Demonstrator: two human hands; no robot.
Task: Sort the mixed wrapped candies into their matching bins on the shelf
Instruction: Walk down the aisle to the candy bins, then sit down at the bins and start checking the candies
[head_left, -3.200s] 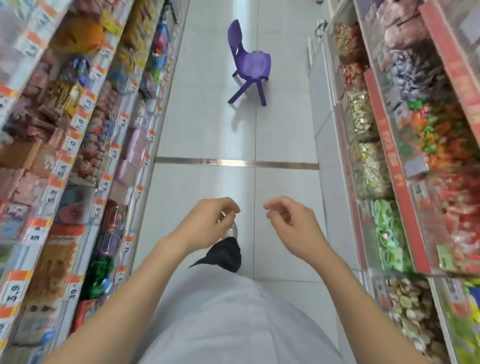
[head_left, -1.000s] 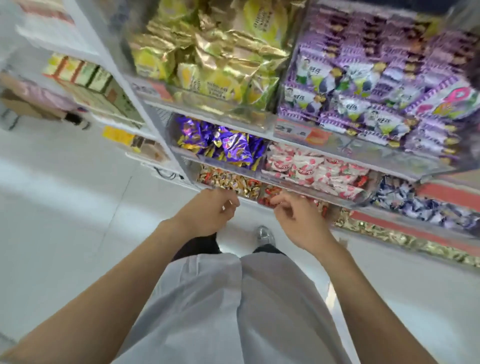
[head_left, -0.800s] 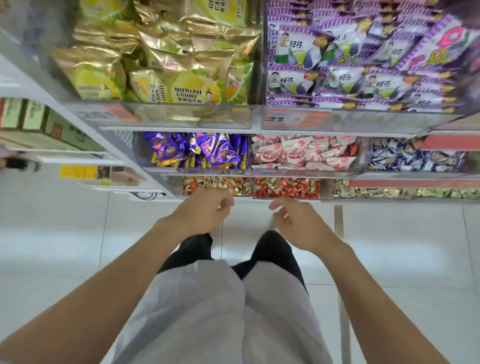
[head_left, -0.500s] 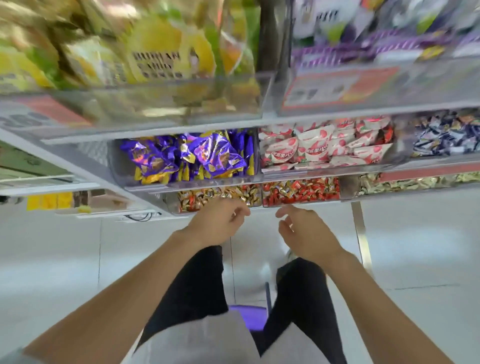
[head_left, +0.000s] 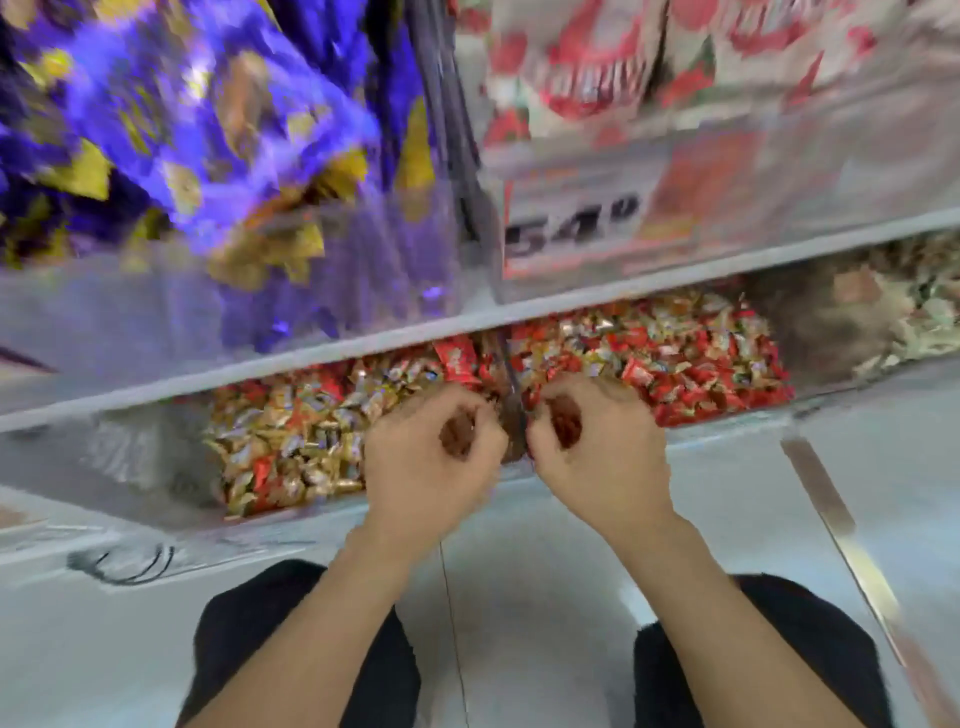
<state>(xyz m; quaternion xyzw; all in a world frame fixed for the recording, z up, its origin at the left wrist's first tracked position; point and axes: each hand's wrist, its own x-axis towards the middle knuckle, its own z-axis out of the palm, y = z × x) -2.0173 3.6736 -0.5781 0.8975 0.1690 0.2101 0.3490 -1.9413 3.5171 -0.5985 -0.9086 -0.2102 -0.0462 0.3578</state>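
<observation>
Two grips sat either side of the divider (head_left: 511, 374): left grip (head_left: 431, 460) over the gold candy bin (head_left: 156, 467), right grip (head_left: 597, 452) over the red candy bin (head_left: 737, 415). Fingers were curled, too blurry to tell if they held anything. A stray red candy (head_left: 457, 358) lay just beyond the left grip.

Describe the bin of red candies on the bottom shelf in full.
The red candy bin is a clear plastic trough, heaped with small, mostly red wrappers flecked with gold. A thin divider bounds its left side; the upper shelf overhangs its back. The right hand curls before its front left corner; contact is unclear.
</observation>
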